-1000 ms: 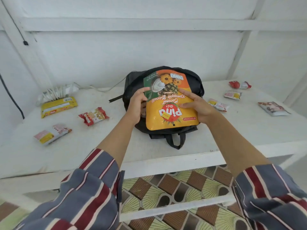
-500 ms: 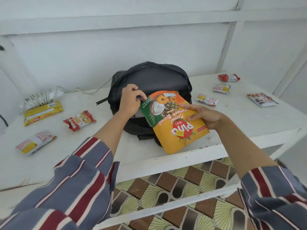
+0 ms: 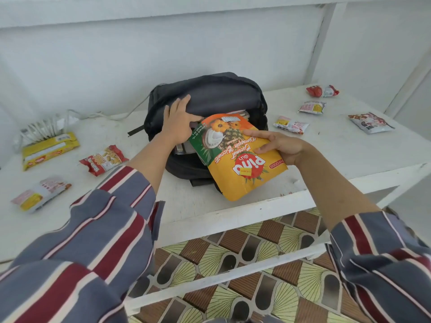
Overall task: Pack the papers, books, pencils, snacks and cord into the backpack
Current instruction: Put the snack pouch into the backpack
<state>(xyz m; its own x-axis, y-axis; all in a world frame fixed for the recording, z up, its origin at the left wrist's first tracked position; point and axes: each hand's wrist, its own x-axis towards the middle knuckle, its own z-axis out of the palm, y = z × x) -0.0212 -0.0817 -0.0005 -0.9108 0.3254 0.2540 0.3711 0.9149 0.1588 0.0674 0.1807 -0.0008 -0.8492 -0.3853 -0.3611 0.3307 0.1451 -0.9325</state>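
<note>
Biscuit bag (image 3: 235, 159), pinched in the right grip (image 3: 279, 145) with its top at the backpack (image 3: 221, 94) mouth, which the flat, open left grip (image 3: 178, 122) spreads, may snag there and crumple.

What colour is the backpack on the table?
Dark grey to black backpack; the head view shows it.

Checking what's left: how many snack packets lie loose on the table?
7. Left of the backpack: a yellow bar, a red packet, a pink packet. Right of it: a red-white packet, a pale packet, a yellow-white packet, a grey packet. White bundle far left: unclear.
</note>
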